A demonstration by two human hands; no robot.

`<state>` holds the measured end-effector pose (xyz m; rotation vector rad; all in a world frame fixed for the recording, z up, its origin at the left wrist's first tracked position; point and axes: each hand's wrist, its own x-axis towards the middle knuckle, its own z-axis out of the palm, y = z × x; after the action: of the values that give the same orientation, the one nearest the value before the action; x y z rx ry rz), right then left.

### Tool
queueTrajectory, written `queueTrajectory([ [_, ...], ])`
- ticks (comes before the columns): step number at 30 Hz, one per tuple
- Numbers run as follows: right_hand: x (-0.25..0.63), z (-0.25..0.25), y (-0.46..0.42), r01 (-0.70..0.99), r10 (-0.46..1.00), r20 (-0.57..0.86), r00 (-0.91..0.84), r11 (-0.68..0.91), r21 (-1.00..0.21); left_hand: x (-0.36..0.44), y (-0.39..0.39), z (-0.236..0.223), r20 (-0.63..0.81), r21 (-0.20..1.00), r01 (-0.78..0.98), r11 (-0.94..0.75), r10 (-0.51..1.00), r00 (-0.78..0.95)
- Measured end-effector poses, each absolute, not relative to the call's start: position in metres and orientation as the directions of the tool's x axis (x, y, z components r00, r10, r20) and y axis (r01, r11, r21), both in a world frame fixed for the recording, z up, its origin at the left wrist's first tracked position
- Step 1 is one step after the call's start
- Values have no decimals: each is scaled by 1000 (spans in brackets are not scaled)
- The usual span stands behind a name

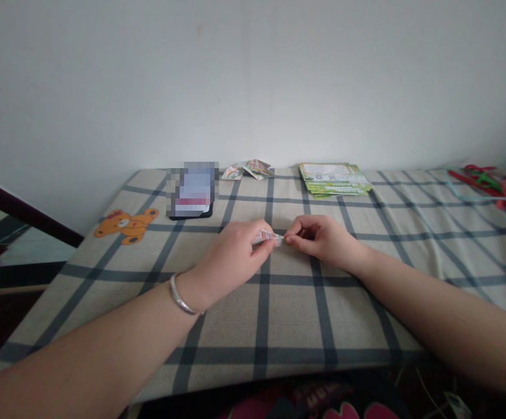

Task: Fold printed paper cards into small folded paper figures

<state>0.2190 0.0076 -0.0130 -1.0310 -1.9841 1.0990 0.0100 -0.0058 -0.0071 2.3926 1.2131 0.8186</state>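
Note:
A small folded piece of printed paper [268, 235] is held between both hands, just above the checked tablecloth. My left hand [239, 247], with a silver bangle at its wrist, pinches the paper between thumb and fingers; part of it is hidden by them. At the paper's right tip, the thumb and forefinger of my right hand [323, 240] are pinched together on it. Beyond the hands, folded printed paper pieces [249, 170] lie near the wall. A stack of green printed leaflets [335, 179] lies farther right.
A phone [192, 191] with a blurred screen lies left of the folded pieces. A flat orange bear figure [126, 225] is at the left on the checked tablecloth [292, 317]. Red, green and pale blue ribbons [492, 189] lie at the far right. The white wall [253, 81] borders the table's back.

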Motion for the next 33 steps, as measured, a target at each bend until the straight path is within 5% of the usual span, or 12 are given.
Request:
queueTrajectory([
  [7, 213, -9, 2, 460, 855, 269, -443, 474, -751, 10, -7, -7, 316, 541, 633, -555, 831, 459],
  [33, 218, -7, 4, 486, 855, 192, -483, 444, -753, 9, -8, -5, 327, 538, 635, -554, 832, 449],
])
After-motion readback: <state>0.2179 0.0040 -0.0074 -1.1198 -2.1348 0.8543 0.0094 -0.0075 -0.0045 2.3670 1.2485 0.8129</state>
